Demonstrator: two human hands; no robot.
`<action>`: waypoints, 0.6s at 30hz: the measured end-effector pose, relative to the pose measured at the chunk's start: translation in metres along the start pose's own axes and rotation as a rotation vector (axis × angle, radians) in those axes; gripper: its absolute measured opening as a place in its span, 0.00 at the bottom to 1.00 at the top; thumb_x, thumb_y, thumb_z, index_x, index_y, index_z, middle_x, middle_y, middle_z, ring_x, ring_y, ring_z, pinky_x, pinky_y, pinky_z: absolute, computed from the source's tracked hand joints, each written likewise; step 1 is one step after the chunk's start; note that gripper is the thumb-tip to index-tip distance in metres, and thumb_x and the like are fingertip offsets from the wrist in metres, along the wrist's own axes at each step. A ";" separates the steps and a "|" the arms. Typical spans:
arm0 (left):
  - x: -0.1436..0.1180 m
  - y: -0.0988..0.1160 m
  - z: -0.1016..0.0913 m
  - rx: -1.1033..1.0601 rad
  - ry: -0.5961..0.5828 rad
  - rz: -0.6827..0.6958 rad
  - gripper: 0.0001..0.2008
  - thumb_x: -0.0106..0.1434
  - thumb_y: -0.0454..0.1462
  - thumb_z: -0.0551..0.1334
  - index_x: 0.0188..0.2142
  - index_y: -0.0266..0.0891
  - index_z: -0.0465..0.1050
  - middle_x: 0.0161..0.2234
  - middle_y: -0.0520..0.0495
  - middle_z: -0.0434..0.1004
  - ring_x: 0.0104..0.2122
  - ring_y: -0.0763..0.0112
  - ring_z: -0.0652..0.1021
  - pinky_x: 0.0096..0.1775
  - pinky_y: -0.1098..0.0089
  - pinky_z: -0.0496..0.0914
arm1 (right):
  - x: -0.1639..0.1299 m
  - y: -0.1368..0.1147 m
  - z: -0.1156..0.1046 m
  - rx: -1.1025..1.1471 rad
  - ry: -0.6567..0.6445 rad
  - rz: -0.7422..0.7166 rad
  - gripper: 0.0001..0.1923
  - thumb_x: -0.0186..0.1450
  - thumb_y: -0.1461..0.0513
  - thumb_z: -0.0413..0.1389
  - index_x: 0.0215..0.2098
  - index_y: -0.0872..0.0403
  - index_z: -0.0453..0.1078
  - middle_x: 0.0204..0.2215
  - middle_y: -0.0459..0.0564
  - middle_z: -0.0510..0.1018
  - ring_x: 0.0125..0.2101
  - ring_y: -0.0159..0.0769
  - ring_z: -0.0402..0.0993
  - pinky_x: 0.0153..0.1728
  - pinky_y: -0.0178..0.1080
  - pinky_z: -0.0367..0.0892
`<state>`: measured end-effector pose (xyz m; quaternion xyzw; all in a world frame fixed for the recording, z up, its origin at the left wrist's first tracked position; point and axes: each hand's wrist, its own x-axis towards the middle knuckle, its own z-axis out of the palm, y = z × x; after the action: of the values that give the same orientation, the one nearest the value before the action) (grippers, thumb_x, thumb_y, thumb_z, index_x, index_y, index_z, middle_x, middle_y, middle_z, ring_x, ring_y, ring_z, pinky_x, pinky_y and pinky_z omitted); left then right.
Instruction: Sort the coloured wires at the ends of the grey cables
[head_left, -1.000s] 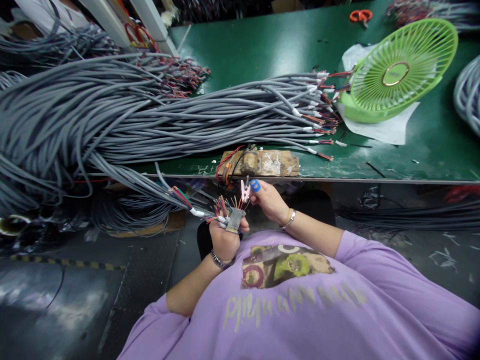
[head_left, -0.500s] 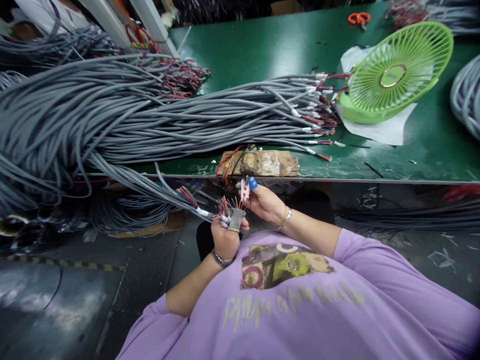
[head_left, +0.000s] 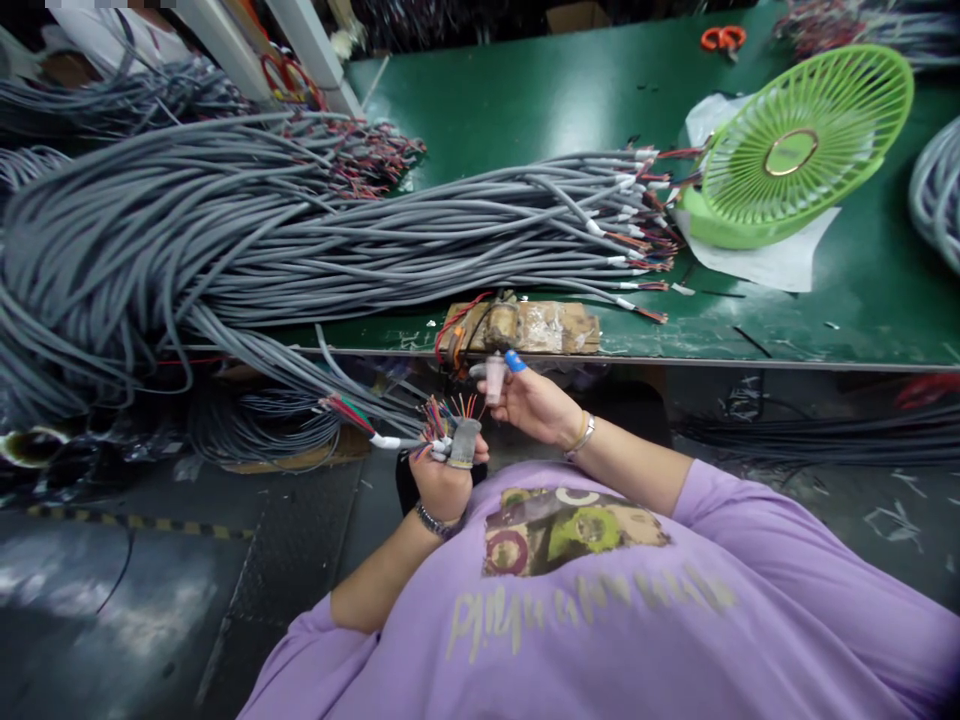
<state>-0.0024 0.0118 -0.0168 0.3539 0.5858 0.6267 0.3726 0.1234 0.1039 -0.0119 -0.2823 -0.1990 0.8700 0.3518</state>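
My left hand [head_left: 442, 487], a watch at its wrist, is closed around the ends of several grey cables [head_left: 390, 405]. Their coloured cores [head_left: 448, 412] fan out above the fist, some showing bare copper. A grey covering [head_left: 465, 443] lies at the thumb. Just to the right, my right hand [head_left: 540, 405] has curled fingers and a blue wrap [head_left: 515, 360] on the thumb tip. Beside that thumb, at the fingers, is a small pale pink piece [head_left: 494, 380], too blurred to name. One cable with a white sleeve [head_left: 385, 441] juts out left of the fist.
A thick bundle of grey cables [head_left: 337, 240] covers the near left of the green bench [head_left: 525, 90]. At the bench edge sits a taped wooden block [head_left: 555, 328]. A green fan [head_left: 795, 150] stands to the right, with orange scissors [head_left: 723, 40] behind it.
My left hand has shifted slightly left and down with the cables, and the white-sleeved cable swung left. My right hand is now a little farther from it. The pink piece has turned.
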 end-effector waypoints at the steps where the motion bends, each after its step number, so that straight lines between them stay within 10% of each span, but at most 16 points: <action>1: 0.001 0.002 0.000 0.026 0.008 0.018 0.14 0.53 0.46 0.68 0.27 0.37 0.74 0.19 0.52 0.76 0.16 0.75 0.74 0.20 0.75 0.72 | 0.000 0.000 0.000 -0.024 0.006 -0.036 0.18 0.61 0.48 0.59 0.35 0.55 0.73 0.28 0.47 0.75 0.26 0.28 0.67 0.25 0.31 0.60; 10: 0.011 0.004 0.002 0.186 -0.007 0.101 0.10 0.52 0.41 0.69 0.25 0.38 0.74 0.19 0.51 0.76 0.17 0.72 0.76 0.23 0.73 0.72 | 0.008 0.013 -0.010 -0.326 0.139 -0.332 0.27 0.56 0.39 0.57 0.26 0.54 0.69 0.20 0.44 0.70 0.22 0.27 0.63 0.24 0.32 0.59; 18: 0.015 0.002 0.000 0.090 -0.054 -0.096 0.08 0.50 0.39 0.70 0.26 0.39 0.74 0.19 0.51 0.76 0.19 0.71 0.76 0.25 0.72 0.73 | 0.012 0.007 0.000 -0.019 0.095 -0.118 0.22 0.56 0.45 0.62 0.29 0.56 0.73 0.23 0.45 0.73 0.24 0.27 0.66 0.24 0.31 0.60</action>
<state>-0.0100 0.0247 -0.0144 0.3585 0.6195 0.5714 0.4015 0.1129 0.1081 -0.0199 -0.3144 -0.2067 0.8315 0.4088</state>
